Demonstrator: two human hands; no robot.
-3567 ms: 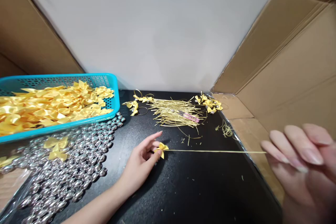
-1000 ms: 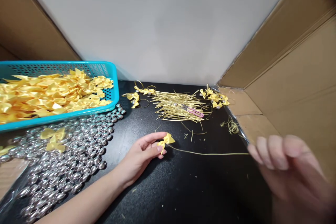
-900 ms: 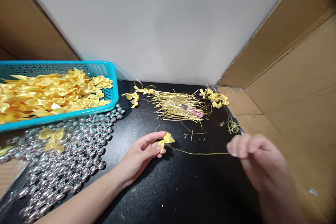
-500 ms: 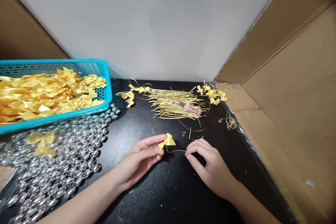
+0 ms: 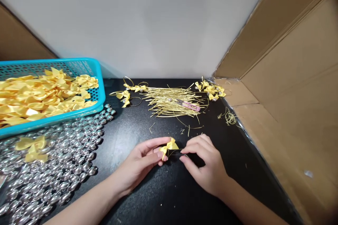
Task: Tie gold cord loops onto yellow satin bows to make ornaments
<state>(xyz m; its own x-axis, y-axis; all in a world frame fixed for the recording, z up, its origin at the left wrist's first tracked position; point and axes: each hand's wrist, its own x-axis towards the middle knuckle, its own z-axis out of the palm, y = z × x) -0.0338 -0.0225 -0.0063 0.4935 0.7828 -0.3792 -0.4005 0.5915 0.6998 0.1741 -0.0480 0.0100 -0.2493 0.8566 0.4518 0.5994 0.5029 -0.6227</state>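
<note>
A yellow ribbon bow [image 5: 171, 145] is pinched between the thumb and fingers of my left hand [image 5: 148, 154], just above the black table. Thin gold cord [image 5: 174, 150] runs from the bow toward my right hand [image 5: 204, 158]. The thumb and fingertips of that hand are closed on the cord near its end, a short way right of the bow. How the cord passes around the bow's middle is hidden by my left fingers.
On the left stands a blue basket [image 5: 101, 91] of yellow bows, with many silver beads [image 5: 63, 172] spread before it. Behind my hands lie gold cord lengths [image 5: 163, 107], pink-handled snips [image 5: 191, 106] and beaded bows [image 5: 211, 89]. Cardboard [image 5: 285, 88] borders the right side.
My right hand has come closer to the bow, its fingers still on the cord. My left hand keeps hold of the bow. The whole view has shifted slightly.
</note>
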